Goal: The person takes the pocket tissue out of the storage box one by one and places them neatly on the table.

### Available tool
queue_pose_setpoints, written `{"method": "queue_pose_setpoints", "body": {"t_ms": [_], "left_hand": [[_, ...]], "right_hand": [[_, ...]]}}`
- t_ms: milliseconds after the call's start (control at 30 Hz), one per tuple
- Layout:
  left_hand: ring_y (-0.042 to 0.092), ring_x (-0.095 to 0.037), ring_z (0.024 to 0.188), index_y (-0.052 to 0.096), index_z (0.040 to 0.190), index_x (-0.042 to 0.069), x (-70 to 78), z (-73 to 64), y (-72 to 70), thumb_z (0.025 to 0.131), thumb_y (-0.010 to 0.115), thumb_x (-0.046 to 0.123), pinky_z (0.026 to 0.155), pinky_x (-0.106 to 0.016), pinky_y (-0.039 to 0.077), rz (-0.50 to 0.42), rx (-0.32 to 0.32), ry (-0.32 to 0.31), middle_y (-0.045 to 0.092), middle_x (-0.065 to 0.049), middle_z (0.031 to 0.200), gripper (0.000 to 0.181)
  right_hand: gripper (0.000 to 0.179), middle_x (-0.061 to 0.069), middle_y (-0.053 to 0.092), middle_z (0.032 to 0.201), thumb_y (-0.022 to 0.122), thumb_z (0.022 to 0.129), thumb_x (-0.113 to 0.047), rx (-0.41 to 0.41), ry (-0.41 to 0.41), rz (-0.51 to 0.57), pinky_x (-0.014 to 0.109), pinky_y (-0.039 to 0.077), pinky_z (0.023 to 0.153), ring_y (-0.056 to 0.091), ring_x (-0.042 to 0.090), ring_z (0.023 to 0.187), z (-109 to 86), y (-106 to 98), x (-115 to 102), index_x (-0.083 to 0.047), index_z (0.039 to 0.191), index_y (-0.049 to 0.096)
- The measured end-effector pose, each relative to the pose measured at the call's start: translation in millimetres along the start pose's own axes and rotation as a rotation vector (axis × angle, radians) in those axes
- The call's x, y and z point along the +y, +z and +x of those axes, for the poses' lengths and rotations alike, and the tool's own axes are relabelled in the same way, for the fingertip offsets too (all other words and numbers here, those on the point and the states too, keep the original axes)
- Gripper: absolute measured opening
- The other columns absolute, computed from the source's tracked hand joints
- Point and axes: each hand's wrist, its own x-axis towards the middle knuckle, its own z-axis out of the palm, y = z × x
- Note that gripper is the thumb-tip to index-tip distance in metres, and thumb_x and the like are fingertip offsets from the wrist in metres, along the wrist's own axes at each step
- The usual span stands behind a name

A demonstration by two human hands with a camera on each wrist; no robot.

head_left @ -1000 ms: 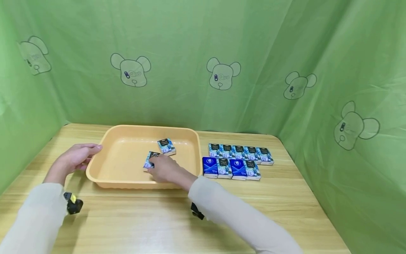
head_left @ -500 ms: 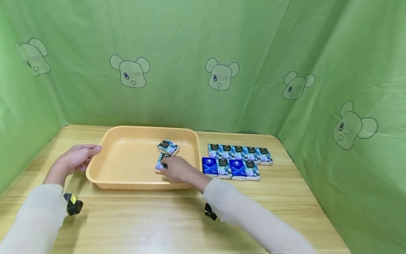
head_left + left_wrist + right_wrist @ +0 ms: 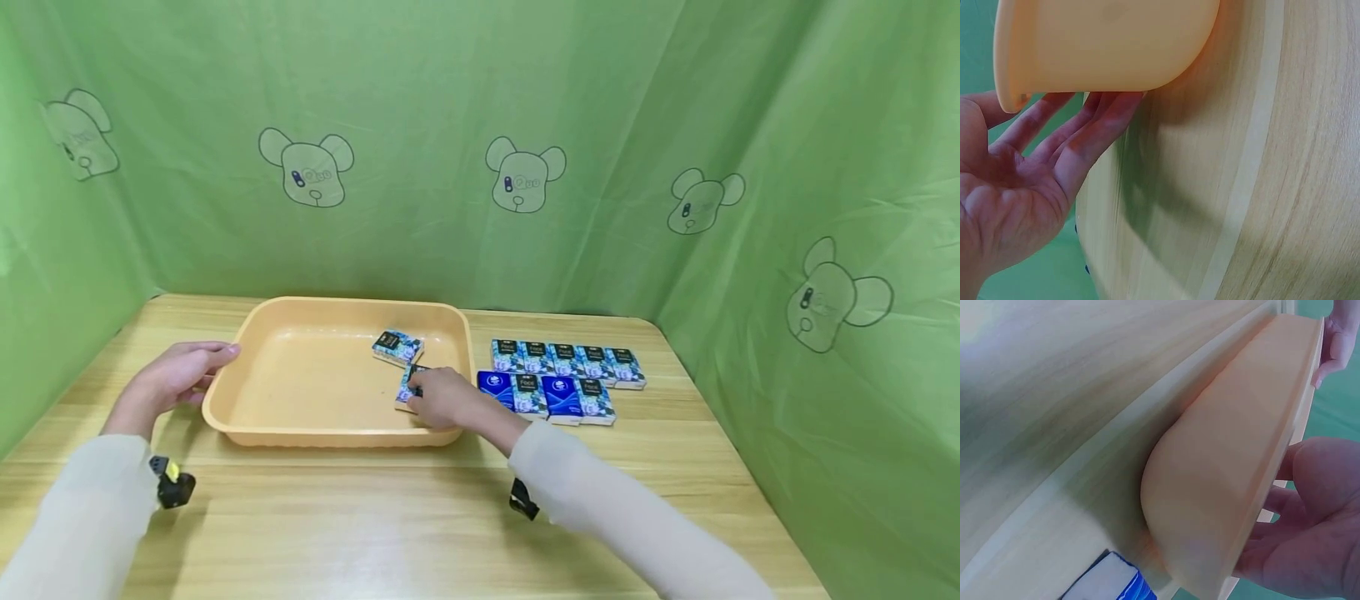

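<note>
Inside the peach plastic tray [image 3: 322,432], my right hand [image 3: 446,398] grips a small floral pocket tissue pack [image 3: 407,390] near the right end. A second floral pack [image 3: 399,347] lies slanted just behind it, its corner close to the first. In the right wrist view the fingers of my right hand [image 3: 1310,531] pass behind the tray wall [image 3: 1222,450], which hides the pack. My left hand [image 3: 180,371] is at the tray's left side. Its fingers [image 3: 1094,128] reach fairly straight to the outer wall [image 3: 1110,50], with the thumb near the rim.
Right of the tray, packs stand in two rows: floral ones [image 3: 566,360] behind, and blue [image 3: 562,397] and floral ones in front. One blue-edged pack [image 3: 1110,578] shows beside the tray in the right wrist view. A green curtain [image 3: 420,242] surrounds the wooden table [image 3: 337,517].
My right hand has moved right across the tray, bringing the gripped pack with it. The pack behind has turned to a slant. My left hand stays at the tray's left side.
</note>
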Motion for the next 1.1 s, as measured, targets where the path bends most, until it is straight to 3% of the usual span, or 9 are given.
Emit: {"method": "queue_pose_setpoints", "body": {"t_ms": [133,267,367,467,633,833,900,1000,1100], "left_hand": [[0.067,-0.010,0.089,0.013,0.158,-0.008,-0.7,-0.5,-0.4,0.109,0.039,0.045,0.078,-0.034,0.062,0.002,0.000,-0.005,0.061,-0.020,0.128,0.077],[0.067,-0.009,0.089,0.012,0.158,-0.008,-1.3,-1.2,-1.0,0.109,0.039,0.045,0.077,-0.033,0.062,0.002,-0.001,-0.008,0.060,-0.023,0.129,0.077],[0.066,-0.009,0.089,0.012,0.159,-0.007,-1.9,-1.1,-1.7,0.108,0.039,0.045,0.078,-0.033,0.062,0.000,-0.002,-0.012,0.060,-0.023,0.130,0.077],[0.066,-0.009,0.090,0.012,0.159,-0.007,-2.2,-0.8,-2.1,0.109,0.039,0.045,0.078,-0.033,0.062,0.000,-0.004,-0.011,0.060,-0.023,0.130,0.077],[0.067,-0.009,0.089,0.012,0.158,-0.008,-2.7,-0.1,-1.9,0.109,0.038,0.043,0.078,-0.033,0.062,-0.001,-0.004,-0.005,0.059,-0.025,0.132,0.076],[0.067,-0.010,0.089,0.012,0.158,-0.008,-2.4,0.7,-0.3,0.109,0.039,0.043,0.079,-0.034,0.062,-0.009,-0.009,0.000,0.064,-0.018,0.125,0.076],[0.068,-0.010,0.089,0.012,0.158,-0.008,-1.9,1.1,-0.2,0.109,0.039,0.043,0.079,-0.034,0.062,-0.012,-0.009,0.003,0.064,-0.018,0.125,0.076],[0.068,-0.010,0.089,0.012,0.158,-0.008,-1.4,1.4,-0.3,0.109,0.039,0.043,0.080,-0.035,0.062,-0.017,-0.009,0.003,0.062,-0.022,0.128,0.076],[0.068,-0.010,0.090,0.012,0.158,-0.008,-1.4,1.6,-0.8,0.109,0.039,0.043,0.080,-0.035,0.062,-0.017,-0.009,0.001,0.060,-0.025,0.131,0.076]], "right_hand": [[0.036,0.010,0.066,0.135,0.056,0.104,-0.026,0.007,0.006,-0.014,0.042,0.047,0.111,0.056,0.032,0.132,-0.9,-2.0,1.0,-0.009,0.136,0.062],[0.020,0.006,0.070,0.101,0.060,0.102,-0.024,0.042,-0.014,-0.033,0.035,0.053,0.090,0.064,0.025,0.101,2.2,-1.0,0.8,-0.007,0.108,0.068],[0.020,0.006,0.069,0.095,0.065,0.099,-0.026,0.075,-0.016,-0.031,0.035,0.053,0.087,0.062,0.024,0.096,4.9,1.3,-0.2,-0.006,0.103,0.068],[0.030,0.008,0.071,0.105,0.073,0.094,-0.030,0.110,-0.011,-0.019,0.037,0.054,0.095,0.064,0.025,0.105,7.1,2.8,-1.3,-0.005,0.109,0.070],[0.036,0.008,0.069,0.101,0.082,0.085,-0.027,0.139,0.031,0.020,0.035,0.055,0.087,0.062,0.023,0.096,16.3,4.0,-2.4,-0.004,0.108,0.067],[0.087,0.018,0.062,0.128,0.089,0.077,-0.023,0.123,0.153,0.084,0.035,0.055,0.096,0.059,0.024,0.104,25.6,5.2,-4.2,0.002,0.146,0.043],[0.097,0.020,0.059,0.134,0.091,0.075,-0.021,0.116,0.174,0.098,0.035,0.055,0.097,0.059,0.025,0.106,27.3,5.1,-4.3,0.003,0.152,0.036],[0.101,0.021,0.057,0.138,0.091,0.073,-0.016,0.103,0.186,0.109,0.032,0.057,0.088,0.058,0.025,0.103,28.8,4.3,-3.9,0.002,0.154,0.033],[0.094,0.019,0.061,0.131,0.090,0.072,-0.011,0.091,0.188,0.122,0.027,0.056,0.071,0.059,0.023,0.094,29.8,3.7,-3.5,0.002,0.149,0.040]]}}
